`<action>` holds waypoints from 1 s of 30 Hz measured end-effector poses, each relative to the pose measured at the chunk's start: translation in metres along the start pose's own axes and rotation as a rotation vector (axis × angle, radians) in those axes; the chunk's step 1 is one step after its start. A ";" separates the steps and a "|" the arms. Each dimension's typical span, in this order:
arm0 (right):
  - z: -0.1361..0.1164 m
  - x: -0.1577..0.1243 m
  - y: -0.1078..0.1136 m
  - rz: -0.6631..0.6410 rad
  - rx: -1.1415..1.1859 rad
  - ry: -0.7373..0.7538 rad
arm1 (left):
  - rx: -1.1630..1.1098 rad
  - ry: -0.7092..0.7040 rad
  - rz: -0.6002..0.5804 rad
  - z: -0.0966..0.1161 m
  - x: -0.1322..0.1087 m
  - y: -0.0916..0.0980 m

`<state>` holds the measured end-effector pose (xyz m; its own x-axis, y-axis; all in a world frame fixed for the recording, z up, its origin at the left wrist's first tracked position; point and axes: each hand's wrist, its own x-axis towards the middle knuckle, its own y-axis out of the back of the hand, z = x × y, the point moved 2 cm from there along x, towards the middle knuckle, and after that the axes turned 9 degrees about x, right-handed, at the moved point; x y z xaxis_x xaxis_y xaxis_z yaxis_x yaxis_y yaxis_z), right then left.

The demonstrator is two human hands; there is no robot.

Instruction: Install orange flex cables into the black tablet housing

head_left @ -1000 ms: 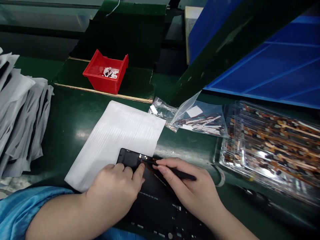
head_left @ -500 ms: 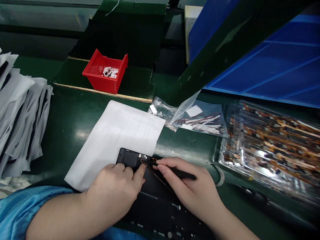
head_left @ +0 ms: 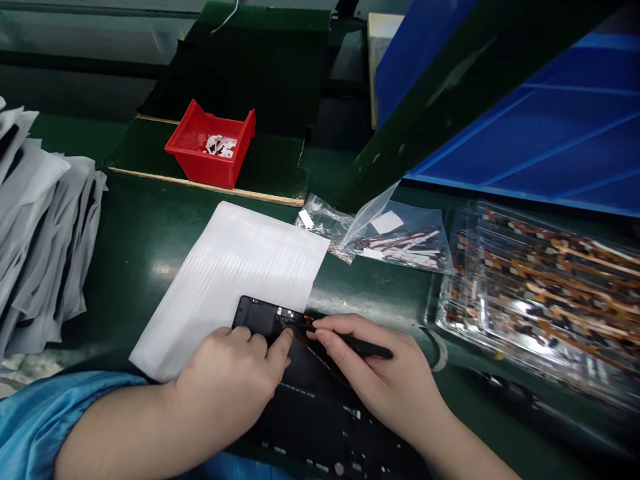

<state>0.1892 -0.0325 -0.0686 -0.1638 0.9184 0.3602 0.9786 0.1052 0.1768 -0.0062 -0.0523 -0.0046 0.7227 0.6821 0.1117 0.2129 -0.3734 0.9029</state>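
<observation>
An opened black tablet-like device (head_left: 310,413) lies below and between my hands, with small metal contacts and an orange flex cable near its top edge. My left hand (head_left: 235,373) is closed on its upper left part, index fingertip pressed down by the cable. What may be under that fingertip is hidden. Between the thumb and fingers of my right hand (head_left: 380,360) are black tweezers (head_left: 360,345), their tips at the flex cable close to my left index finger. A white foam sleeve (head_left: 235,267) lies partly under the device.
A red bin (head_left: 210,150) with white scraps stands at the back. Plastic bags of strips (head_left: 405,240) and clear trays of flex cables (head_left: 545,293) lie to the right, near a dark pen-like tool (head_left: 520,393). White sleeves (head_left: 50,240) are stacked left. A green post (head_left: 450,87) slants overhead.
Hardly anything differs. Both hands keep their places at the device, with only a slight shift of my left index finger.
</observation>
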 end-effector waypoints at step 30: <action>-0.001 0.003 0.004 -0.039 0.034 -0.001 | -0.020 -0.025 -0.025 0.000 -0.002 0.001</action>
<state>0.1920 -0.0301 -0.0659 -0.2016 0.9137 0.3529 0.9752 0.1535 0.1597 -0.0075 -0.0545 -0.0041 0.7332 0.6755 0.0785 0.2183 -0.3432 0.9136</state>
